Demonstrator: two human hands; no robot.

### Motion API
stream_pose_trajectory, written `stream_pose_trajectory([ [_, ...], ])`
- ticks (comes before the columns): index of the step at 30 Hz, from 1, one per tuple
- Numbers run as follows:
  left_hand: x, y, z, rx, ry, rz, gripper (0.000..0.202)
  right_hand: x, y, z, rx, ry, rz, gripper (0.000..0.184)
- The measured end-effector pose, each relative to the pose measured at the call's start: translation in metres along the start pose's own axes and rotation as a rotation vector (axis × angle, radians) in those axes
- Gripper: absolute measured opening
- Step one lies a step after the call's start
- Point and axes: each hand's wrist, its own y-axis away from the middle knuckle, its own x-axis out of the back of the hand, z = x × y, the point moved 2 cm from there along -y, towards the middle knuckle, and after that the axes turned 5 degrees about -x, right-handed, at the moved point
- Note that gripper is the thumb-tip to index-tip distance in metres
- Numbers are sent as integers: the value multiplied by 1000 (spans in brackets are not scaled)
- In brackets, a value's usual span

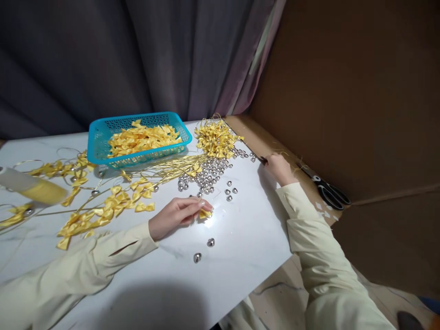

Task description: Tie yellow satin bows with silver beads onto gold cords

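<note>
My left hand (pixel 178 211) is closed in a pinch above the white table, with a small yellow ribbon bow (pixel 205 214) at its fingertips. At the table's right edge, my right hand (pixel 279 167) is closed, and a dark pointed tip (pixel 263 160) sticks out from its fingers; what it belongs to is hidden. Two silver heart-shaped beads (pixel 211 242) lie in front of my left hand. A heap of silver heart beads (pixel 209 173) lies beyond it, beside golden cords (pixel 172 167) and a bunch of yellow bows (pixel 216 137).
A blue plastic basket (pixel 139 156) of yellow bows stands at the back. Loose bows (pixel 113 201) spread over the left side. A blurred white-and-yellow bottle-like object (pixel 34 185) is at far left. Black-handled scissors (pixel 330 192) lie on cardboard at right, near small white pieces (pixel 326 210).
</note>
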Motion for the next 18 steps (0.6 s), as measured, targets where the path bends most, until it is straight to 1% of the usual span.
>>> stream_pose_trajectory([
  [5,-1,-1,3,-28,48,-3,31,0,3,13,15,-144,110,29],
  [8,-1,-1,3,-28,39,7,31,11,14,18,25,-264,176,28],
  [11,0,-1,1,-26,38,16,31,32,41,15,60,-410,219,26],
  [13,1,-1,0,-32,47,21,30,45,68,5,117,-510,188,26],
  [14,1,-1,-1,-37,49,24,30,50,83,-2,164,-581,122,28],
  [15,2,-1,-2,-43,47,26,30,52,97,-12,236,-760,-20,30],
  [16,2,-1,-2,-50,42,27,30,53,111,-23,293,-888,-179,31],
  [17,2,-2,-3,-55,34,29,31,51,124,-35,344,-947,-351,32],
  [18,3,-2,-3,-59,25,31,30,49,135,-45,360,-964,-492,34],
])
